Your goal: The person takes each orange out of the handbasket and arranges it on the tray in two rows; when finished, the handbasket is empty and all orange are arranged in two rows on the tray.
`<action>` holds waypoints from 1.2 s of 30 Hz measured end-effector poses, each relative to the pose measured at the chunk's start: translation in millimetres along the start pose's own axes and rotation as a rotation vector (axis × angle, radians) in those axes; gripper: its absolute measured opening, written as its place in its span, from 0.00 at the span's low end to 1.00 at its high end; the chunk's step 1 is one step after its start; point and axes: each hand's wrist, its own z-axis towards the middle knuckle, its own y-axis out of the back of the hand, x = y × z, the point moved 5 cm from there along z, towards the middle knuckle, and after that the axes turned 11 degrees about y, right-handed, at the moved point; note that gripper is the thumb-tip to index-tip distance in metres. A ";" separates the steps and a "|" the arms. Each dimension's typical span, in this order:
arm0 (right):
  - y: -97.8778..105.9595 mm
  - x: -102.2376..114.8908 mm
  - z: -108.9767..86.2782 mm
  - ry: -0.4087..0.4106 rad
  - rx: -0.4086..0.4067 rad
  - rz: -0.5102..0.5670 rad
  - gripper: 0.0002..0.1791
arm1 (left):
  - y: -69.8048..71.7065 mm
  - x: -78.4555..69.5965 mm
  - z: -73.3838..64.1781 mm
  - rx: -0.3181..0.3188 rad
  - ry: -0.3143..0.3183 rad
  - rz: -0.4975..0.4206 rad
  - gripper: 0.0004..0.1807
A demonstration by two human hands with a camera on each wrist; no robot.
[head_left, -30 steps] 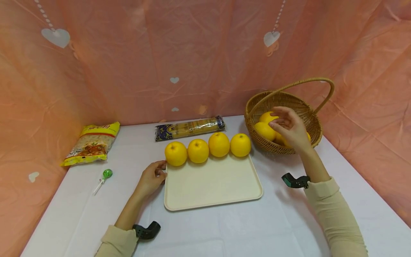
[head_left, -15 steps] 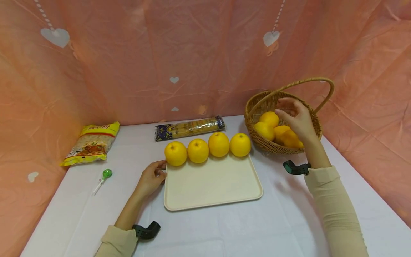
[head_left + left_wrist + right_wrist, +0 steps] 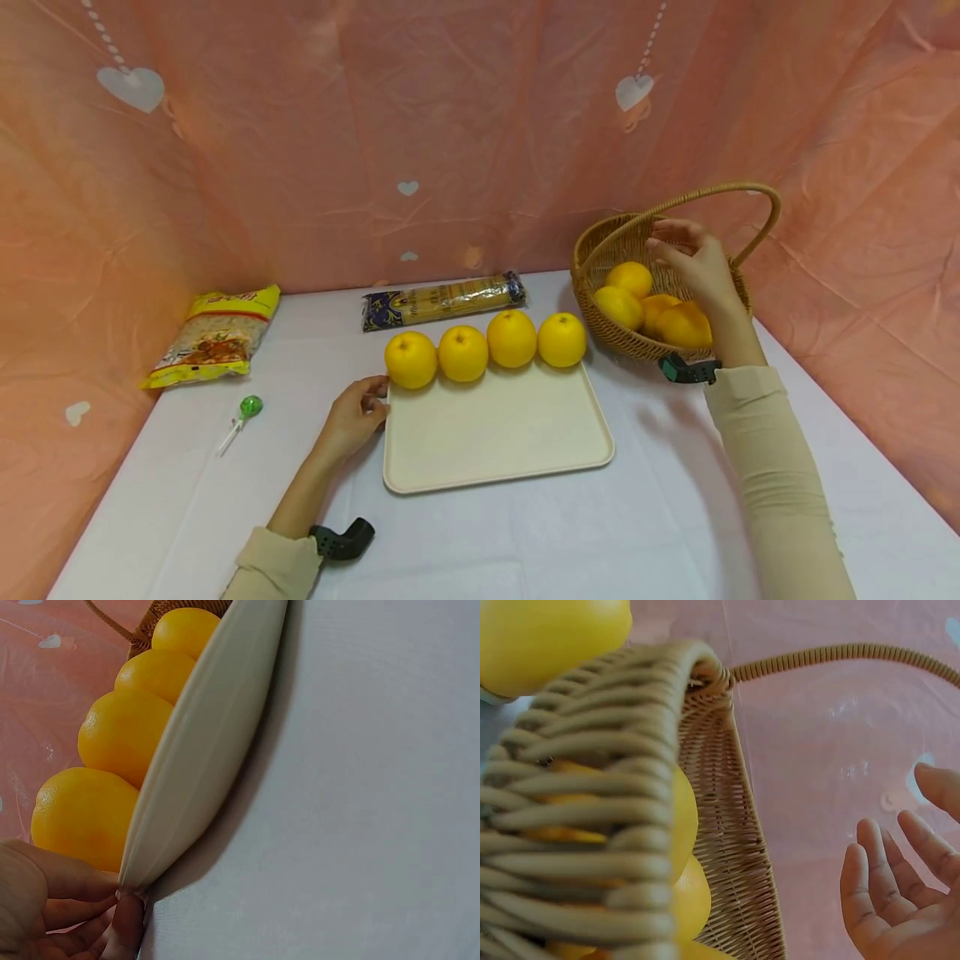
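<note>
A cream tray lies in the middle of the table. Several round yellow-orange fruits, which look like oranges, line its far edge in a row. My left hand pinches the tray's left edge between thumb and fingers, plain in the left wrist view beside the nearest orange. At the back right stands a wicker basket with several more yellow fruits inside. Over its right part hovers my right hand, fingers loosely bent with nothing in them; the right wrist view shows this hand apart from the fruit.
Behind the tray lies a clear-wrapped pack of spaghetti. A yellow food bag and a green lollipop are at the left. The basket's tall handle arches above it, and a pink curtain hangs behind the table.
My right hand has moved away to the right and slightly up over the basket, uncovering fruit there. The left hand, the tray and its row of oranges have stayed put.
</note>
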 end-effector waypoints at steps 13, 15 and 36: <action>7.0 -14.8 14.5 -0.094 -0.035 0.014 0.27 | 0.5 0.1 0.1 0.000 -0.005 -0.010 0.25; 8.0 -17.5 17.0 -0.116 -0.040 0.012 0.27 | 0.5 0.2 0.3 -0.001 -0.011 -0.010 0.25; 11.6 -54.3 22.8 -0.262 0.058 -0.141 0.36 | -0.6 1.1 -1.0 0.000 -0.010 -0.014 0.25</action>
